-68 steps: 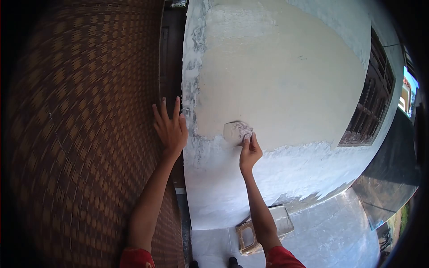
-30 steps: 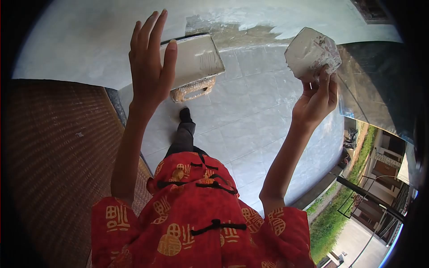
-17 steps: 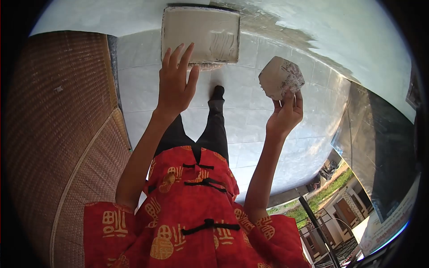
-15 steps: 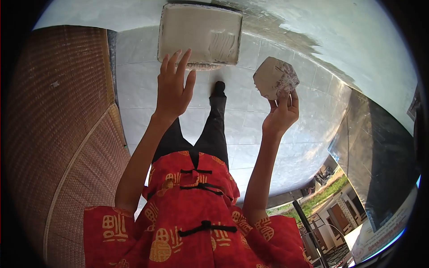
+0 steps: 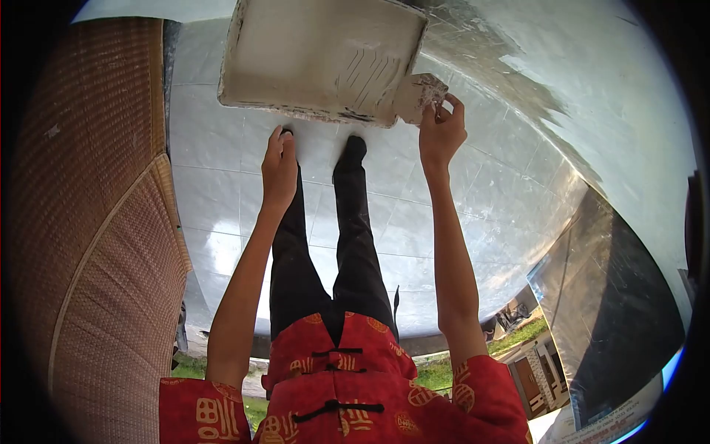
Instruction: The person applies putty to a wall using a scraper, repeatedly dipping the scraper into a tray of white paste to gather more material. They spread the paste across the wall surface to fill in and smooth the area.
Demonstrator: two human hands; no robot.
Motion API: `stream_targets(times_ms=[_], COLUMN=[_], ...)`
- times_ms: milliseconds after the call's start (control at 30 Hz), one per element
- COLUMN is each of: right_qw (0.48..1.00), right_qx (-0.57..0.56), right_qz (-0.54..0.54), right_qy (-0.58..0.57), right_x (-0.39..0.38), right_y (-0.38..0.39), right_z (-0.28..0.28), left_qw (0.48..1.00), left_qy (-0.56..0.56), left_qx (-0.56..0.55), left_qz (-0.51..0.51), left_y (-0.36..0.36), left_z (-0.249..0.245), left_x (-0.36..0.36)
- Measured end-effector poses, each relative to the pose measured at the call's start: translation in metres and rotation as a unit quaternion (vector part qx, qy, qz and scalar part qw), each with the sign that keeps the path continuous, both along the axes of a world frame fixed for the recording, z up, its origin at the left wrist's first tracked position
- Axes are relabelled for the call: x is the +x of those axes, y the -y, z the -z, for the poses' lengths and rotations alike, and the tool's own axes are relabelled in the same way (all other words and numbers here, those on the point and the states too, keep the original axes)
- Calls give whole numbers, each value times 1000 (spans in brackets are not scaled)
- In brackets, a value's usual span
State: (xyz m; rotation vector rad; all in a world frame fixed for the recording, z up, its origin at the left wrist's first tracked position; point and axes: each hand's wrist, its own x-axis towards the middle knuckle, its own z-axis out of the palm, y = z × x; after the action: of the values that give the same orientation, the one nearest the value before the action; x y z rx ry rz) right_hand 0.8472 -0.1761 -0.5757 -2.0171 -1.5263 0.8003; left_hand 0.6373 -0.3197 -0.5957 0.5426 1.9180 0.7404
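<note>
My right hand [image 5: 442, 137] pinches a flat, many-sided slab [image 5: 418, 98], pale with brown smears. Its left edge overlaps the lower right corner of a big rectangular tray [image 5: 244, 103] in this view. Smooth beige-grey paste [image 5: 296, 59] covers the tray's face, with several dark slanting scratch lines at its right. Below the tray's front edge is my left hand [image 5: 279, 166], seen side-on, empty, its fingers pointing up and close together. A whitish smear shows on that hand's fingertips.
Grey floor tiles [image 5: 222, 185] lie under the tray and my feet. A woven mat wall [image 5: 96, 148] runs along the left. At the right rises a pale, patchily painted wall [image 5: 577, 89], with a dark sheet [image 5: 614, 296] hanging lower down. Grass [image 5: 518, 337] shows outside.
The tray looks larger and nearer. My right hand has brought the slab up and left to the tray's corner. My left hand has dropped below the tray, its spread fingers drawn together.
</note>
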Motion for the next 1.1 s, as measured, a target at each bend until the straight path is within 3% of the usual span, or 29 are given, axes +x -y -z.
stream_targets(times_ms=[33,267,433,633,833,1100], right_qw=[1000,999,995,985,909,897], right_qx=[2,33,77,72,109,30], right_qz=[1,4,-11,-133,-389,-435], right_qy=[2,25,56,87,106,76], right_x=[-3,-17,-20,-37,-45,-36], right_y=[-3,-11,-15,-20,4,5], right_z=[9,36,41,41,37,27], left_qw=[994,977,930,893,877,872], left_qy=[73,163,298,346,372,376], left_qx=[-48,-61,7,73,94,110], left_qz=[-63,-119,-214,-279,-288,-294], left_y=[-4,-22,-33,-41,-36,-39], left_z=[5,48,52,58,62,57], left_x=[-2,-22,-17,-2,-1,2])
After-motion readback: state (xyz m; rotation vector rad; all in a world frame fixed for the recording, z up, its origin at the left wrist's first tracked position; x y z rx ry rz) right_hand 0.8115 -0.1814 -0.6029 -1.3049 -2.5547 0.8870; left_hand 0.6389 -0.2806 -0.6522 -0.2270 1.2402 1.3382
